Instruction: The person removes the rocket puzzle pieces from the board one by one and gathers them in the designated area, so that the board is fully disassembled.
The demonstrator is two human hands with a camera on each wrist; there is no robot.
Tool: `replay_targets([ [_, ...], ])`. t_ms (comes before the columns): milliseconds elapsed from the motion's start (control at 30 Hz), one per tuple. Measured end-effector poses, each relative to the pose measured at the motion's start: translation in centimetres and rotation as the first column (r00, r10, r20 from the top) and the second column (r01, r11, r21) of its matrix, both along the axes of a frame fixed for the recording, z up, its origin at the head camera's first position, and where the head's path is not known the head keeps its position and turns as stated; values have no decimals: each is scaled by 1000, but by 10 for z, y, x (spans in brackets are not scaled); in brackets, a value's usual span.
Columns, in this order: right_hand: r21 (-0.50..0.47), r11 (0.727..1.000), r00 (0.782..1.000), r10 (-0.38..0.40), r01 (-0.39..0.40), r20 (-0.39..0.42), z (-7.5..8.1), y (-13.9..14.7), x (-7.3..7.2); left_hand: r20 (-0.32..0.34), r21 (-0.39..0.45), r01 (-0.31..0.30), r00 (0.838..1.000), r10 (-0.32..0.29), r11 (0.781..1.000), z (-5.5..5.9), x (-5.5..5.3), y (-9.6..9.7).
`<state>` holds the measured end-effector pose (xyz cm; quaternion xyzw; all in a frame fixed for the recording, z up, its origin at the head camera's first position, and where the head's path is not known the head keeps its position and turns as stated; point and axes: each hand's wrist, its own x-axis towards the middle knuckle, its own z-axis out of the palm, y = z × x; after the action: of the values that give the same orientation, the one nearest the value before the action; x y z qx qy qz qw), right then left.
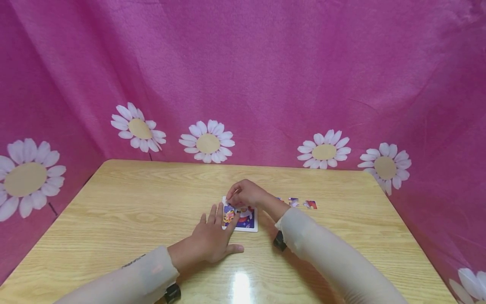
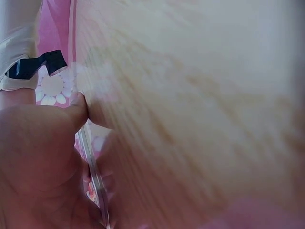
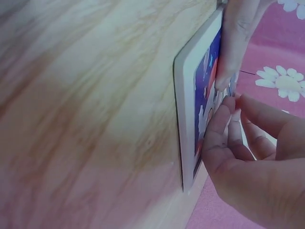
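A small jigsaw puzzle in a white-rimmed tray (image 1: 251, 230) lies flat on the table, its picture mostly purple and red with a yellow figure. My left hand (image 1: 212, 240) lies spread over the tray's left and lower part, fingers straight, thumb out on the wood. Over the upper left of the tray, my right hand (image 1: 247, 194) is bent down, thumb and fingertips together on a puzzle piece that they mostly cover. The right wrist view shows these fingertips (image 3: 228, 102) right at the puzzle's surface, beside a left finger.
Several loose puzzle pieces (image 1: 310, 204) lie to the right of the tray, some partly behind the right forearm. The wood-grain table (image 1: 133, 202) reaches back to a pink curtain (image 1: 243, 84) with white daisies. Both wrists wear dark camera mounts (image 1: 279, 241).
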<state>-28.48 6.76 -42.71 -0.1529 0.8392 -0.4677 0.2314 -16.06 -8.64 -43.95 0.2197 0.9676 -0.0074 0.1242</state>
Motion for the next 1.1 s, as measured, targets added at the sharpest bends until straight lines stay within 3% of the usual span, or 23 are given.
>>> replay_targets([
  [233, -31, 999, 999, -11, 12, 37, 1, 0, 1, 0, 6, 0, 1000, 0, 1000, 0, 1, 0],
  [1100, -9, 999, 999, -34, 35, 28, 1, 2, 4, 32, 21, -9, 999, 9, 1000, 1, 0, 0],
])
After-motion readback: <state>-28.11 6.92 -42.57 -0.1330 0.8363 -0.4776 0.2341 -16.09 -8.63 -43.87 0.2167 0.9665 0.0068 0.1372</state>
